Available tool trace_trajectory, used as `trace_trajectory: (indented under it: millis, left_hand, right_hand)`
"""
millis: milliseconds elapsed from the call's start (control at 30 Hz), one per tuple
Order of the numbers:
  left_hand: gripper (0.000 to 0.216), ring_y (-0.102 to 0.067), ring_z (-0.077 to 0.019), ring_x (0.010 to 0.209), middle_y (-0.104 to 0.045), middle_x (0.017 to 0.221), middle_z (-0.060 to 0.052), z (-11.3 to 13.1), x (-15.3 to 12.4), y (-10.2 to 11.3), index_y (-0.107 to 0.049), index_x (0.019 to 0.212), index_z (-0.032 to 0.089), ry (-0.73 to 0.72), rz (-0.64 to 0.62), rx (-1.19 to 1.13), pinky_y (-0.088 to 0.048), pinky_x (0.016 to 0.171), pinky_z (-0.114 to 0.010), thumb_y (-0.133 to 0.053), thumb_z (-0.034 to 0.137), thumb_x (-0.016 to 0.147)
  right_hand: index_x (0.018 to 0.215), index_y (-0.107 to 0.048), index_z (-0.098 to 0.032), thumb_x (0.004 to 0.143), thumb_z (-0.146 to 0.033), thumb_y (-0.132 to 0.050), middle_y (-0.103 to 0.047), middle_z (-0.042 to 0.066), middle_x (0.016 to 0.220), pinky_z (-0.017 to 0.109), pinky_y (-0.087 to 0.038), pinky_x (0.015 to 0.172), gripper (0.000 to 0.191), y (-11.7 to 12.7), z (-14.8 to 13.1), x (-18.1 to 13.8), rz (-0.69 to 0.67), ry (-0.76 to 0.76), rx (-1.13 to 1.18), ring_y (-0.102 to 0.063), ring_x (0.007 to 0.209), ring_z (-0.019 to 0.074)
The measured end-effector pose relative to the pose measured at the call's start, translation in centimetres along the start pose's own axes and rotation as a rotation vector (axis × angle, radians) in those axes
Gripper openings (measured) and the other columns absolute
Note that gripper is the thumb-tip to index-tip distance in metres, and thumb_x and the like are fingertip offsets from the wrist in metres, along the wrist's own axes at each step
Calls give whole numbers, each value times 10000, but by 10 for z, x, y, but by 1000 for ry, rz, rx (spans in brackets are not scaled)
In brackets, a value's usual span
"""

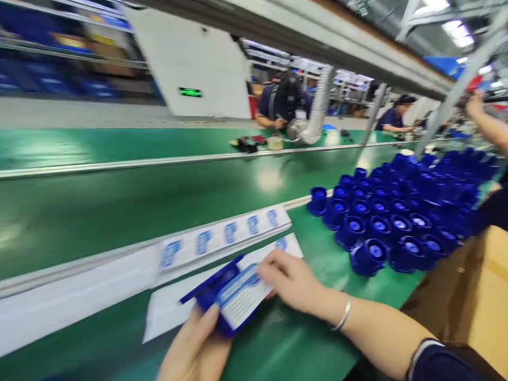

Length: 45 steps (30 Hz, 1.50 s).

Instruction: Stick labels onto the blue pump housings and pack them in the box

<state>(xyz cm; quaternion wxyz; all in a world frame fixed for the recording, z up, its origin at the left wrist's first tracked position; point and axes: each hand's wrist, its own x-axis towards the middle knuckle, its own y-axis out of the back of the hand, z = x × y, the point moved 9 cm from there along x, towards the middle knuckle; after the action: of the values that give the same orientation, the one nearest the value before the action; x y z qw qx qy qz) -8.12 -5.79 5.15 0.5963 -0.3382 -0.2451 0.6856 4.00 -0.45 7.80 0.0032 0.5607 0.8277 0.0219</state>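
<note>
My left hand (196, 346) grips a blue plastic part (222, 299) from below, thumb on its side. A white and blue label (242, 299) lies on the part's face. My right hand (291, 280), with a silver bracelet on the wrist, presses its fingers onto that label. Under both hands lies a white backing sheet (166, 312). A long strip of blue and white labels (222, 235) runs along the table edge just beyond.
A large cluster of blue round plastic caps (397, 217) stands on the green table (301, 344) at right. A cardboard box (476, 296) sits at lower right. Across the green conveyor (119, 201), people work at the far bench. Another person's arm (490, 127) reaches in at upper right.
</note>
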Motion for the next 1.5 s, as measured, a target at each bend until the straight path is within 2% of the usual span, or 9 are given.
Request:
trace_trajectory:
  millis: [33,100,233,433,700,933,1267,1500]
  left_hand:
    - [534,-579,-310,1263,-680,1312,-48,1,-4,9,-589,1351,296,-1,56,10,-459,1098,-473,-739,379,845]
    - [597,-555,-324,1307,-689,1315,-52,-1,-8,14,-578,1376,288,31,90,13,-417,1144,-480,-755,421,822]
    - [608,-553,-331,1321,-680,1332,-79,-3,-9,9,-571,1389,265,40,58,7,-390,1162,-508,-728,476,840]
    - [670,-581,-328,1290,-680,1328,-90,-3,-14,12,-576,1373,266,1,70,60,-397,1156,-485,-828,396,766]
    - [706,-599,-345,1257,-686,1300,-115,1,-12,10,-597,1321,228,-22,76,118,-465,1090,-481,-893,314,685]
    - [721,-625,-361,1214,-712,1236,-136,-5,-11,13,-586,1342,194,40,85,111,-470,1072,-500,-881,284,690]
    - [741,-653,-384,1157,-748,1149,-124,-9,-20,12,-665,1250,188,69,90,94,-489,1050,-511,-931,368,582]
    - [617,-676,-370,1122,-785,1011,-94,-8,-23,11,-735,1129,201,52,72,85,-493,1054,-500,-931,389,575]
  right_hand:
    - [810,-520,-212,914,-565,-573,-540,-56,627,231,-465,570,372,1,-3,-3,3,11,-14,-559,566,113]
    - [786,-492,-216,930,-588,-530,-535,-48,627,244,-455,572,401,3,-5,-5,-16,39,-52,-551,571,123]
    - [739,-461,-220,973,-583,-452,-492,-43,611,258,-391,582,432,3,-9,-9,-34,139,-192,-493,591,126]
    - [666,-393,-219,1001,-498,-454,-407,-44,617,270,-306,563,440,5,-18,-16,6,247,-345,-391,593,120]
    - [658,-349,-222,1023,-401,-445,-389,-40,620,278,-314,571,417,1,-28,-21,20,323,-403,-389,584,119]
    - [695,-327,-234,1029,-252,-410,-377,-30,647,301,-314,575,345,-1,-56,-34,15,555,-525,-364,591,129]
    - [698,-291,-241,1035,-248,-399,-367,-32,647,293,-314,568,354,-8,-56,-33,-37,562,-546,-377,586,131]
    - [708,-286,-241,1040,-261,-383,-376,-31,662,284,-318,575,347,-15,-49,-34,-48,541,-464,-391,599,130]
